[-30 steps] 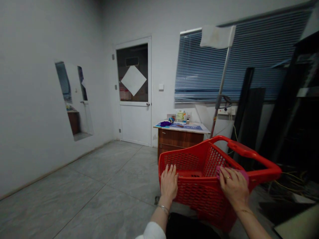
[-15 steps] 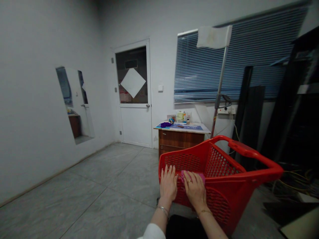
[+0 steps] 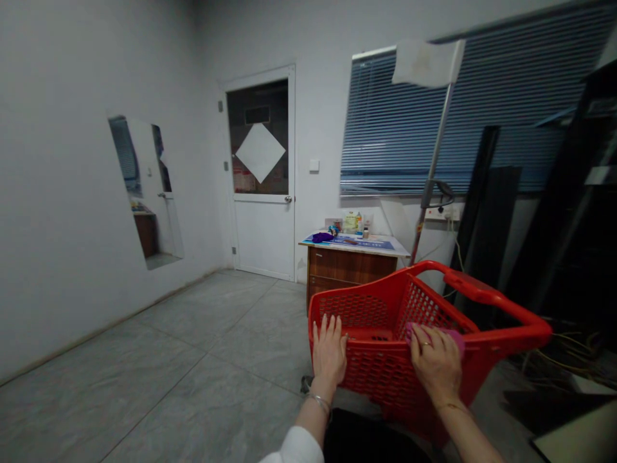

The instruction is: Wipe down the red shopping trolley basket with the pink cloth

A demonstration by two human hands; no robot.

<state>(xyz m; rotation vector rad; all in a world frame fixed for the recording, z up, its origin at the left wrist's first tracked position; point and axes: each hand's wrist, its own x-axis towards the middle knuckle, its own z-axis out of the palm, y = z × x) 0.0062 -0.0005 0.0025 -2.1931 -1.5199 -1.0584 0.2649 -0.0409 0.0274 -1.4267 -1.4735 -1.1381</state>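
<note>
Two hands are at one red cart (image 3: 385, 373). The left hand (image 3: 329, 354) lies over its near rim by the left corner, fingers straight and slightly spread, clasping nothing. The right hand (image 3: 438, 363) is curled over one pink cloth (image 3: 456, 341), gripping it against the same rim, towards the right corner. Inside the cart, perforated walls and part of the red floor show; the near wall hides the rest. Behind stands one wooden cabinet (image 3: 354, 265). One purple cloth (image 3: 322, 237) lies near its worktop's left edge; a few small containers (image 3: 353, 222) cluster along the back edge, their contents too small to tell.
</note>
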